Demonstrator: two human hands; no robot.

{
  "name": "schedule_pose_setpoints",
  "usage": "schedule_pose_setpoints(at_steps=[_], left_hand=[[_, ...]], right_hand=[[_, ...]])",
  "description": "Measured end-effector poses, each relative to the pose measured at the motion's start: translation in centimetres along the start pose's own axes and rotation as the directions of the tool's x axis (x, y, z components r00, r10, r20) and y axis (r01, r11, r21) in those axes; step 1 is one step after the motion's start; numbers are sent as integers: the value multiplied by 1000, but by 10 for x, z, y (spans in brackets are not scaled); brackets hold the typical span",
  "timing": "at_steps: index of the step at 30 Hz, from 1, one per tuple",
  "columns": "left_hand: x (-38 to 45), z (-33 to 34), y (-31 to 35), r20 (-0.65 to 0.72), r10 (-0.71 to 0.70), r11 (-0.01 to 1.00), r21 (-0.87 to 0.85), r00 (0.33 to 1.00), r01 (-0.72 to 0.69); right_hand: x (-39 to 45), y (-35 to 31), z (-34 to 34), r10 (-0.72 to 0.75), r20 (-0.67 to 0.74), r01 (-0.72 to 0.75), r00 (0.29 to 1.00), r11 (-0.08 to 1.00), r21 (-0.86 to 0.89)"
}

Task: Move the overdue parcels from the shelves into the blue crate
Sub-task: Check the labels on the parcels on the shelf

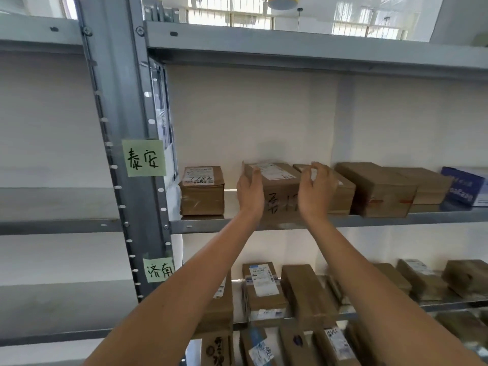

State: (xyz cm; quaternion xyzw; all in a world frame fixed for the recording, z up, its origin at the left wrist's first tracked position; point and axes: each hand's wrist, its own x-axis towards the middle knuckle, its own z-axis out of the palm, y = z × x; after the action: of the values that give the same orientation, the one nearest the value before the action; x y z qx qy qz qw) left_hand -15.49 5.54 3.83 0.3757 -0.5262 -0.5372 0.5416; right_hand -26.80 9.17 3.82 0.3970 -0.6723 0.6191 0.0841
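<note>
A brown cardboard parcel with a white label on top and black handwriting on its front stands on the middle shelf. My left hand grips its left side, fingers reaching up to the top corner. My right hand is cupped at the parcel's right edge, with a gap between thumb and curved fingers; I cannot tell if it touches the parcel. Another parcel marked 7189 stands to the left, and more brown parcels to the right. The blue crate is not in view.
A grey steel upright carries two green handwritten notes. A blue and white box sits at the shelf's far right. The lower shelves hold several labelled parcels. The shelf above is close overhead.
</note>
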Motion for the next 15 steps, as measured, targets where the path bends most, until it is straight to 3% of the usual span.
schedule_pose_setpoints(at_steps=[2, 3, 10, 13, 15], left_hand=[[7, 7, -6, 7, -67, 997, 32, 998, 66], [9, 9, -9, 9, -92, 995, 37, 996, 91], [8, 12, -10, -60, -114, 988, 96, 992, 119], [3, 4, -10, -30, -94, 988, 122, 995, 97], [-3, -3, -11, -23, -19, 987, 159, 1000, 23]], right_hand=[[14, 19, -1, 145, 117, -149, 982, 989, 22], [18, 24, 0, 152, 154, -156, 976, 988, 19], [27, 23, 3, 14, 300, 0, 954, 999, -49], [26, 20, 6, 51, 364, -19, 930, 996, -91], [20, 15, 2, 71, 391, -73, 917, 997, -10]])
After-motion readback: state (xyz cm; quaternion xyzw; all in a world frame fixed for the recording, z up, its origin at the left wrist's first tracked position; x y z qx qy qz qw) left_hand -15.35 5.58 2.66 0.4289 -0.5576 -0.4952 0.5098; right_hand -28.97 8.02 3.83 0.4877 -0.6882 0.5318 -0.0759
